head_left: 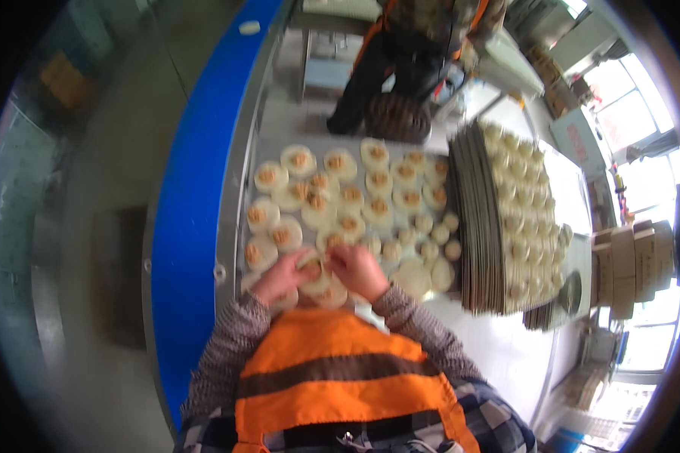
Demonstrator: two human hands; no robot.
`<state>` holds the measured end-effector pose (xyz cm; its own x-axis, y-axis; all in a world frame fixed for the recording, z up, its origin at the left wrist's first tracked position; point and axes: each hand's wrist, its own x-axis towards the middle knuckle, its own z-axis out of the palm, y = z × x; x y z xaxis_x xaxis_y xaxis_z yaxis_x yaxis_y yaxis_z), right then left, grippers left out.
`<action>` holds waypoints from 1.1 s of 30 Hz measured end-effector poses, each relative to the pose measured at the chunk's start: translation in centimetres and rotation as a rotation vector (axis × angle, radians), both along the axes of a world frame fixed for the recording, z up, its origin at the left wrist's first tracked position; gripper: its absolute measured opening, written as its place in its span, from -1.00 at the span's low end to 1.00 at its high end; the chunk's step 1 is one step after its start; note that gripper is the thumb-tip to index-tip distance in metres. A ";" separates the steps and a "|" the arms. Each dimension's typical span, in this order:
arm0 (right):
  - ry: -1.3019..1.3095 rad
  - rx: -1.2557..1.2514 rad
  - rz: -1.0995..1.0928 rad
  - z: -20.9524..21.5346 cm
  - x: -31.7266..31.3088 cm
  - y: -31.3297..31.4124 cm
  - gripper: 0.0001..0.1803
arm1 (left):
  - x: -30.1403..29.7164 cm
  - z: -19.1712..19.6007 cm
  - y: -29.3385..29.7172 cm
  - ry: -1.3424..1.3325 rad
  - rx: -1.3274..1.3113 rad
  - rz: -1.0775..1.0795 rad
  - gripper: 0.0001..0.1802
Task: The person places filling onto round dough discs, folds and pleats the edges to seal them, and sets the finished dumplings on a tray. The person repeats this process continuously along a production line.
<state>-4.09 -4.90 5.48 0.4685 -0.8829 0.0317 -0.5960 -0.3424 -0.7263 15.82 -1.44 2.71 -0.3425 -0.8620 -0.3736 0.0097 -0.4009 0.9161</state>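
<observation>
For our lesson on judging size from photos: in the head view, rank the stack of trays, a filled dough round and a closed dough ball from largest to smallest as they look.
1. Stack of trays, by far the largest.
2. Filled dough round.
3. Closed dough ball, a little smaller; both lie on one table at like distance, so this order seems fair.

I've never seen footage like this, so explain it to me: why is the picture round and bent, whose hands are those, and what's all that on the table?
The picture comes from a wide fisheye camera worn on a person's head, looking down, so straight edges curve. The orange apron with a brown stripe belongs to the wearer, and so do both hands. The left hand and right hand meet over one flat round piece of pale dough with brown filling, pinching it between them. More such filled dough rounds cover the grey metal table, beside smaller closed dough balls. To the right stands a stack of trays loaded with pale dough balls. Another person works at the far end.
</observation>
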 end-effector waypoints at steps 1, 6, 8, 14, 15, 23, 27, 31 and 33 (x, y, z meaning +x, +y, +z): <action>-0.152 0.035 -0.009 -0.1 -0.2 0.2 -0.82 | -0.1 -0.1 -0.1 -0.066 -0.050 -0.051 -0.58; -0.258 0.236 -0.052 0.1 -1.2 0.8 -0.84 | -0.7 0.1 -0.2 0.032 -0.090 -0.014 -0.59; -0.211 0.108 -0.028 0.3 -1.6 0.9 -0.84 | -1.2 0.6 0.0 0.194 0.205 0.140 -0.61; -0.465 0.463 -0.129 -0.1 -2.5 1.0 -0.86 | -2.9 1.3 0.2 -0.096 -0.059 0.043 -0.61; -0.357 0.218 -0.068 -0.1 -2.6 1.1 -0.84 | -3.1 1.2 -0.1 -0.129 -0.059 0.009 -0.61; -0.283 0.109 -0.079 -0.2 -3.5 1.5 -0.73 | -4.2 2.0 -0.5 -0.091 0.030 0.050 -0.63; -0.168 -0.311 0.075 -0.4 -3.6 1.3 -0.69 | -4.6 2.1 -0.5 -0.166 0.177 0.135 -0.67; -0.349 0.268 -0.157 -0.5 -3.4 1.3 -0.75 | -4.9 1.4 -0.7 -0.366 -0.187 0.074 -0.68; -0.177 -0.071 -0.007 -0.4 -3.3 1.4 -0.76 | -4.9 1.1 -1.0 -0.489 -0.093 -0.025 -0.67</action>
<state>-7.34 -3.53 5.08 0.4441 -0.8786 0.1753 -0.4637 -0.3929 -0.7941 10.96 -2.47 3.76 -0.1676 -0.8929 -0.4179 -0.4385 -0.3121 0.8428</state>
